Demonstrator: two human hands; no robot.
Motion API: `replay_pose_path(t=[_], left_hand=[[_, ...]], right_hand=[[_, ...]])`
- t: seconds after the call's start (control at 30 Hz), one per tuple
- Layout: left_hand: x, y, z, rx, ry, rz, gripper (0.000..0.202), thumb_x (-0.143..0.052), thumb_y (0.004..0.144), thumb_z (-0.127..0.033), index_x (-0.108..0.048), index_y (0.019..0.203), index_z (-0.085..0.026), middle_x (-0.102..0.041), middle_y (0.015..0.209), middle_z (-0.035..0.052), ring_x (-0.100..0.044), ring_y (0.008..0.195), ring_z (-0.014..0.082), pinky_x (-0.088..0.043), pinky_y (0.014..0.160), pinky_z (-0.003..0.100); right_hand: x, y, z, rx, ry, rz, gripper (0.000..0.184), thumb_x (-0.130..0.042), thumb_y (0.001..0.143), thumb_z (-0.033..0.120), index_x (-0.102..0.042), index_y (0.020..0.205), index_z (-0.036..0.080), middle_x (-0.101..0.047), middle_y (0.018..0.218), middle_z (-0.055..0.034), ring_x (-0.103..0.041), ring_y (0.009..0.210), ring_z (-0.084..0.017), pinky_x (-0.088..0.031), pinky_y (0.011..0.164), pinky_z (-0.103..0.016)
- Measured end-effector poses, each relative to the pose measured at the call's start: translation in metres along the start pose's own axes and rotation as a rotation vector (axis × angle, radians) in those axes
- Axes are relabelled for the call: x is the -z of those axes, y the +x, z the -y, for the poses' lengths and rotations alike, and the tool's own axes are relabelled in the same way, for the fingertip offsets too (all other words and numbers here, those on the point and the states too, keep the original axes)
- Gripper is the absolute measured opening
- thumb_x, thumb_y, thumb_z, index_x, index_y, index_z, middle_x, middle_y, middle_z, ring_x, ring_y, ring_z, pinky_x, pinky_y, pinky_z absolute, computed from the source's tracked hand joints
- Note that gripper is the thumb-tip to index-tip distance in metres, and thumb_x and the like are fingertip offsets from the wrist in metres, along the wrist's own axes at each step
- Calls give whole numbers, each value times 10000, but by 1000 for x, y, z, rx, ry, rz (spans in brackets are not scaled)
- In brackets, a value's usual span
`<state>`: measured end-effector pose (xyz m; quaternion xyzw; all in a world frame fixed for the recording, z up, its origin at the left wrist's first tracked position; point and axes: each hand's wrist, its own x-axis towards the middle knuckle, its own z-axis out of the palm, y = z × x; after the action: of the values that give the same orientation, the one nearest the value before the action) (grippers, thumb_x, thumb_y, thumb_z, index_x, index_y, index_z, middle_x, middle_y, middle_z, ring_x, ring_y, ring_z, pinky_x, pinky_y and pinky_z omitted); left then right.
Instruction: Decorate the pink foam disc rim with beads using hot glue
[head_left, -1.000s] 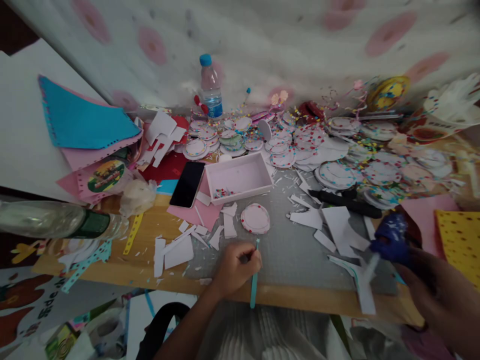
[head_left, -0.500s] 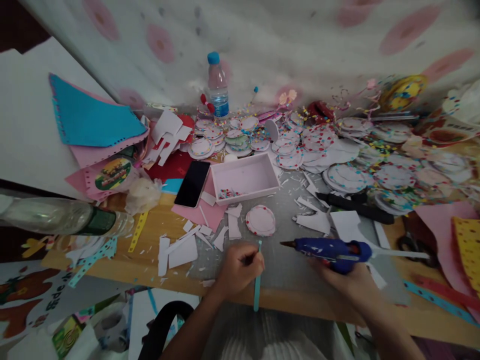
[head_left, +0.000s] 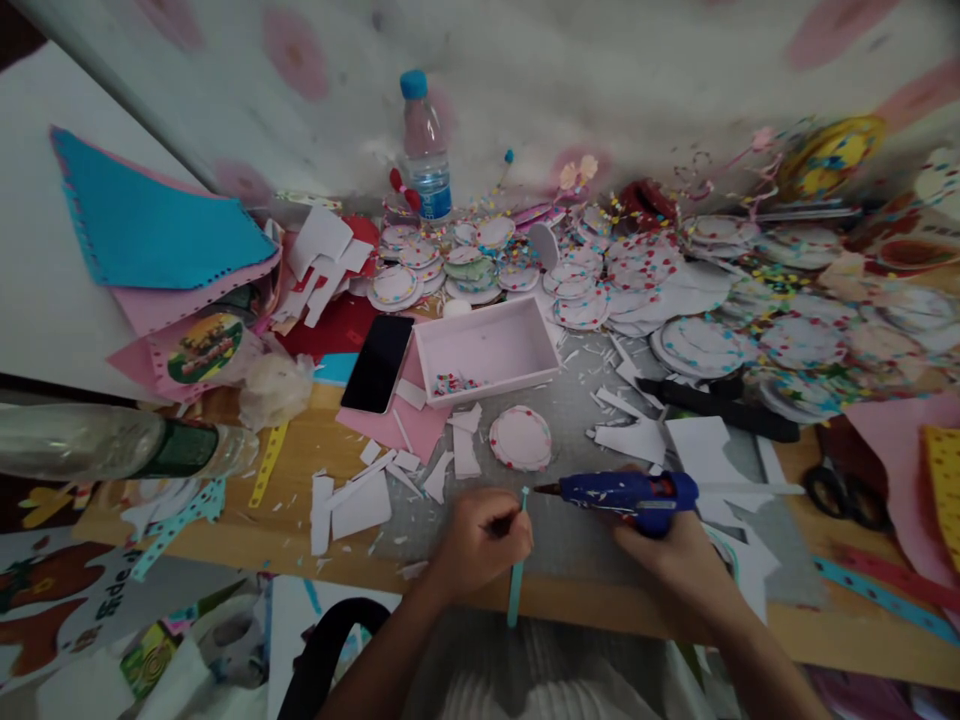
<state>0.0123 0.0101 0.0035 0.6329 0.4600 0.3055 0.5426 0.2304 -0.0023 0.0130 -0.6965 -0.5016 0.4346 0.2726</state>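
Observation:
My left hand [head_left: 486, 540] pinches a narrow teal strip [head_left: 515, 590], its upper end poking out above the fingers and the rest hanging over the table edge. My right hand [head_left: 667, 560] is wrapped round a blue hot glue gun [head_left: 634, 497] with a white glue stick [head_left: 750, 489] sticking out of its back. The gun's dark nozzle points left, at or very close to the strip's top end; whether they touch I cannot tell. Just beyond lies a round white paper disc [head_left: 520, 438] with red dots round its edge.
A pink open box [head_left: 491, 350] with small beads stands behind the disc, a phone [head_left: 378, 364] beside it. Many decorated discs [head_left: 577, 290] pile up along the back, near a water bottle [head_left: 427, 160]. Scissors [head_left: 844, 495] lie at right; paper scraps [head_left: 361, 505] at left.
My right hand has brought the glue gun left, so its nozzle is now by the strip's top end. My left hand still pinches the strip. The view has shifted slightly.

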Motion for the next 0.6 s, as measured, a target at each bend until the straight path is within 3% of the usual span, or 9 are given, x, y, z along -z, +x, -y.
replay_pose_path(t=[0.6], left_hand=[[0,0,1,-13,-4,5,242,-453,742,-135,-468,504,-178,-518,523,-7,-473,527,105,-342,540,219]], right_hand=[[0,1,1,39,-39,36,206,-524,666,289,-577,840,193,-545,621,34,-490,542,-142,-442,538,-249]])
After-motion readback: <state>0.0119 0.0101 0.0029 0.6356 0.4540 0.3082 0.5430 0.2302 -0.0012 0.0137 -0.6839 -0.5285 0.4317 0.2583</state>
